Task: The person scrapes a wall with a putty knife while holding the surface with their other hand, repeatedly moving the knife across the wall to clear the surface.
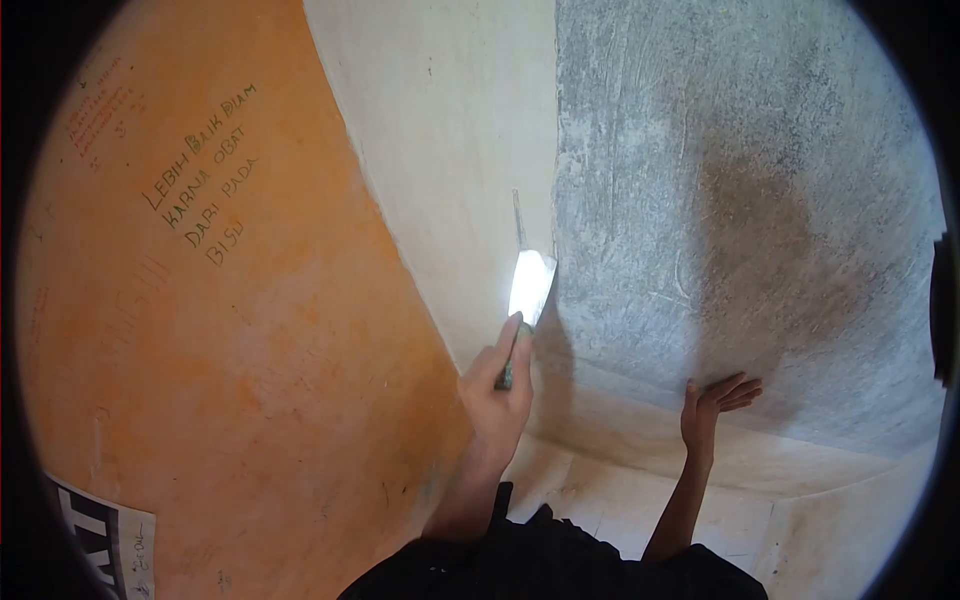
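My left hand [500, 390] is wrapped around the green handle of a putty knife [532, 285], whose blade points up and shines brightly. The blade's tip lies over the white wall strip [470, 130], right by the border of the grey rough wall surface [640, 230]. Just above the blade, a thin dark scratch [518, 215] runs up the white strip. Lower on the right, my right hand [715, 393] lies against the bottom part of the grey surface, fingers stretched to the right and thumb up. Nothing shows in it.
An orange wall [290, 300] with handwritten lettering [205, 175] fills the left side. A black-and-white poster [110, 535] hangs at the lower left. Pale tiles [620, 500] show below, between my arms. A dark object [942, 310] stands at the right edge.
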Motion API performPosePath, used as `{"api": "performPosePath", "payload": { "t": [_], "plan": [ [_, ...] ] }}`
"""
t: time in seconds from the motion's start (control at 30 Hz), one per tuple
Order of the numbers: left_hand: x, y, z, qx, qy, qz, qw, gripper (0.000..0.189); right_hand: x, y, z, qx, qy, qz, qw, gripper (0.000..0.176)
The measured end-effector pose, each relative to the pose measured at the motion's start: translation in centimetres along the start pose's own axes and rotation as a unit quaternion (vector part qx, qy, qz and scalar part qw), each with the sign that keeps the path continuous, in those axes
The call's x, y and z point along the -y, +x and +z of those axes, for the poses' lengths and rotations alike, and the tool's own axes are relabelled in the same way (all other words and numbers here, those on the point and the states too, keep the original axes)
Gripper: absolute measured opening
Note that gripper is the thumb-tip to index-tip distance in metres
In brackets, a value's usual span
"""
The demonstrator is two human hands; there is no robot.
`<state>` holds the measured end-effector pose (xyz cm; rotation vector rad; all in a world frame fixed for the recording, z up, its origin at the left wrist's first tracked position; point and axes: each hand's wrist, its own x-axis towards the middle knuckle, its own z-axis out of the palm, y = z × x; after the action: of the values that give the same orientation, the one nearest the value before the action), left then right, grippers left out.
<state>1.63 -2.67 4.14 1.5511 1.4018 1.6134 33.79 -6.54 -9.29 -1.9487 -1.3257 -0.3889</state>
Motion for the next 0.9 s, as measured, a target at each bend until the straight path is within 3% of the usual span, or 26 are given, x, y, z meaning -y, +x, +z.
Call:
{"api": "performPosePath", "payload": {
  "t": [0.07,0.13,0.17,0.23,0.33,0.43,0.67,0.73,0.87,0.9],
  "plan": [
    [-0.2,0.4,0.6,-0.034,-0.045,0.027,0.998,0.029,-0.2,0.0,-0.2,0.005,-0.007,-0.001,1.0,0.099],
    [1.2,0.5,0.8,-0.072,-0.022,0.114,0.991,0.028,0.3,-0.1,-0.2,0.004,0.003,0.005,1.0,0.099],
    [1.7,-0.6,0.3,-0.072,-0.016,0.109,0.991,0.028,0.2,-0.9,-0.3,0.012,0.005,0.005,1.0,0.099],
    [2.1,-1.9,0.2,0.014,0.022,0.003,1.0,0.03,0.0,-0.1,0.0,0.012,0.012,0.037,0.999,0.098],
    [-1.9,-0.2,1.3,-0.023,-0.056,-0.035,0.998,0.031,0.5,-0.1,-0.4,0.032,0.016,0.053,0.998,0.098],
    [-1.3,-0.2,1.7,-0.03,-0.082,0.025,0.996,0.033,0.1,-0.1,-0.4,0.027,0.013,0.025,0.999,0.098],
    [-1.2,-0.8,1.8,-0.026,-0.024,0.038,0.999,0.034,-1.3,-1.2,-0.2,0.057,0.033,-0.001,0.998,0.098],
    [-2.2,-0.1,2.0,-0.049,-0.086,0.038,0.994,0.032,-1.3,-0.7,-0.1,0.034,0.052,-0.019,0.998,0.094],
    [-0.3,-1.7,1.9,-0.054,-0.046,0.05,0.996,0.033,-1.4,-0.7,-0.8,0.011,0.05,-0.051,0.997,0.092],
    [0.4,-2.1,2.1,-0.041,-0.062,0.018,0.997,0.034,-1.4,-0.9,-0.9,-0.012,0.027,-0.064,0.998,0.089]
  ]
}}
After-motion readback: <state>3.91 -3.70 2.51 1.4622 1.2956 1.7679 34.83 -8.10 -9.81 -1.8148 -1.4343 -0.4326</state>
